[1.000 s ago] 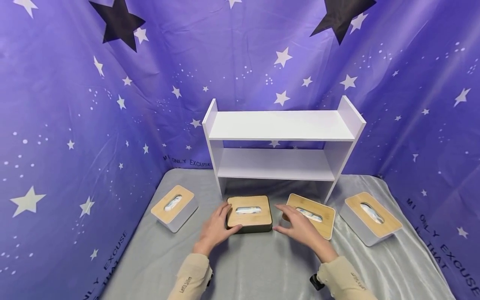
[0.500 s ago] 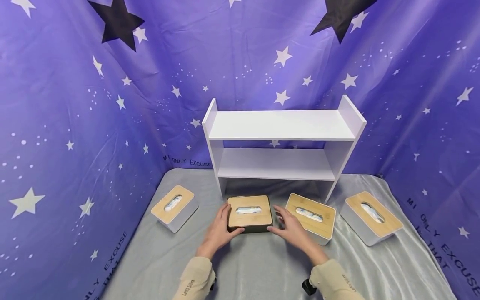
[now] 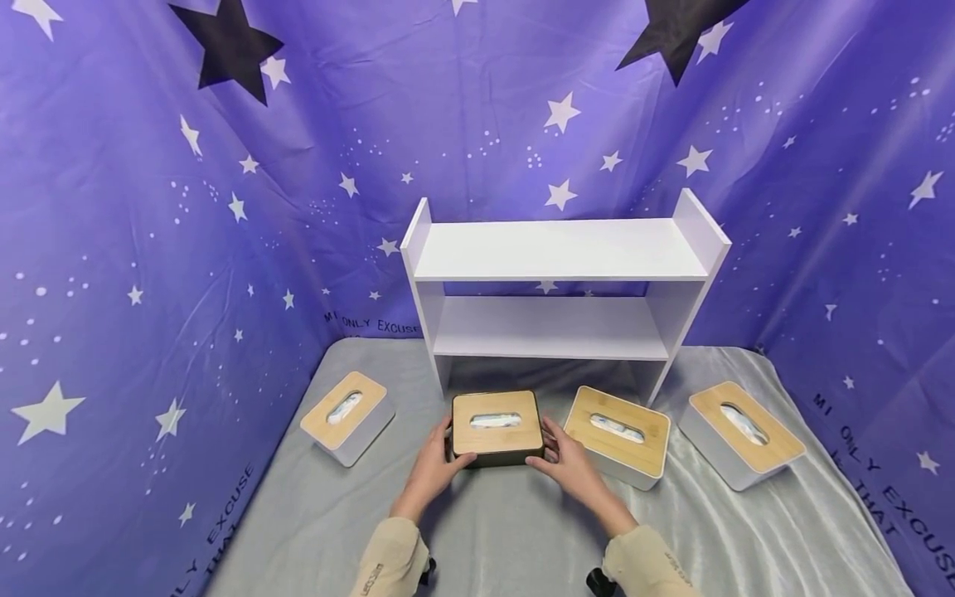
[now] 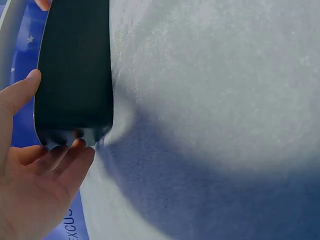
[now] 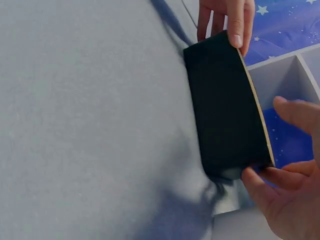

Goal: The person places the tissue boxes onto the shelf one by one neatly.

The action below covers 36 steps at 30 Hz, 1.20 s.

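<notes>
A black tissue box (image 3: pixel 496 427) with a bamboo lid sits on the grey cloth (image 3: pixel 507 539), just in front of the white shelf. My left hand (image 3: pixel 440 460) grips its left end and my right hand (image 3: pixel 567 464) grips its right end. In the left wrist view the left hand (image 4: pixel 30 170) has its fingers against the end of the box (image 4: pixel 75 65) and its thumb along the lid edge. The right wrist view shows the right hand (image 5: pixel 285 190) with its fingers at the near corner of the box (image 5: pixel 225 105), and the left hand (image 5: pixel 227 20) on the far end.
A white two-tier shelf (image 3: pixel 559 282) stands empty at the back. Three white tissue boxes with bamboo lids lie on the cloth: one at the left (image 3: pixel 346 417), one close to my right hand (image 3: pixel 618 435), one at the far right (image 3: pixel 742 434). Purple star curtains enclose the table.
My right hand has moved left, from above the neighbouring white box to the black box's right end. My left hand has settled closer against the left end.
</notes>
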Available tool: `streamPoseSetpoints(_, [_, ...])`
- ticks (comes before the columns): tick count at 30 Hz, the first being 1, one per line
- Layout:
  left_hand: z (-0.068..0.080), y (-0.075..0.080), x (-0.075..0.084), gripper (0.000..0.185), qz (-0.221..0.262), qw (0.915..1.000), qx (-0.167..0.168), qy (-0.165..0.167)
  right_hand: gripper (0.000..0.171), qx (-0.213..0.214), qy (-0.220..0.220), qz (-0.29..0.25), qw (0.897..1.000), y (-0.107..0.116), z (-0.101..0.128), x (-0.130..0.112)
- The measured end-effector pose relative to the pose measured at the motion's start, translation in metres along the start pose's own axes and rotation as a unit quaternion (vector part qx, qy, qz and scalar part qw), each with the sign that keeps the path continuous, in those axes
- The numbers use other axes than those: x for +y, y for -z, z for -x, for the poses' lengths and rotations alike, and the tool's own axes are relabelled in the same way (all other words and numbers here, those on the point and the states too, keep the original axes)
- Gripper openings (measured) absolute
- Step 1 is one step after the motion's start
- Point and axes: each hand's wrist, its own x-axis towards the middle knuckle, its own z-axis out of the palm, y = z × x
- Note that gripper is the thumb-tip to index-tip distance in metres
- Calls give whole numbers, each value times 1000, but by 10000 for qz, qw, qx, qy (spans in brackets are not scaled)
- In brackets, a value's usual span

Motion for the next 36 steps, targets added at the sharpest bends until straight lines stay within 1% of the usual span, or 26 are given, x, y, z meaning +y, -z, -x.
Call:
streamPoseSetpoints(2, [-1, 0, -2, 85, 4, 10000, -13, 3, 74, 178, -49, 23, 9998, -3, -1, 2])
streamPoseSetpoints(4, [-2, 0, -3, 84, 5, 10000, -38, -36, 67, 338, -8, 57, 9994, -4, -1, 4])
streamPoseSetpoints(7, [-3, 1, -2, 83, 118, 9999, -109, -48, 63, 603, 52, 6, 9982, -7, -2, 7])
streamPoseSetpoints(10, [-2, 3, 1, 82, 301, 9994, -97, -151, 63, 775, 56, -94, 9969, -8, -2, 10])
streamPoseSetpoints(12, [-1, 4, 2, 79, 307, 9990, -3, -321, 61, 863, 97, -97, 9962, -9, -1, 11])
streamPoseSetpoints(14, [-1, 4, 1, 78, 389, 9984, 61, -396, 57, 922, 88, -189, 9955, -11, -2, 12])
streamPoseSetpoints(17, [-2, 4, -2, 78, 481, 9985, 112, -254, 55, 1013, 102, -312, 9943, -12, -2, 12])
streamPoseSetpoints(19, [-3, 5, -3, 80, 715, 9973, 88, -122, 54, 1088, 86, -456, 9930, -13, -2, 12])
streamPoseSetpoints(21, [-3, 6, -5, 82, 887, 9960, 67, -57, 53, 1149, 108, -520, 9920, -13, -1, 11])
streamPoseSetpoints(23, [-3, 9, -5, 82, 1082, 9941, 3, -92, 52, 1212, 136, -572, 9909, -12, 1, 9])
streamPoseSetpoints(27, [0, 14, -1, 81, 1403, 9901, -62, -49, 51, 1344, 93, -635, 9888, -9, 7, 4])
streamPoseSetpoints(29, [1, 18, 2, 81, 1478, 9890, -46, -70, 50, 1405, 93, -731, 9873, -7, 8, -1])
streamPoseSetpoints(31, [1, 21, 5, 81, 1498, 9887, -1, -94, 49, 1454, 140, -856, 9856, -5, 10, -5])
streamPoseSetpoints(36, [3, 30, 16, 80, 1647, 9857, 195, -287, 49, 1547, 330, -1063, 9817, 1, 14, -15])
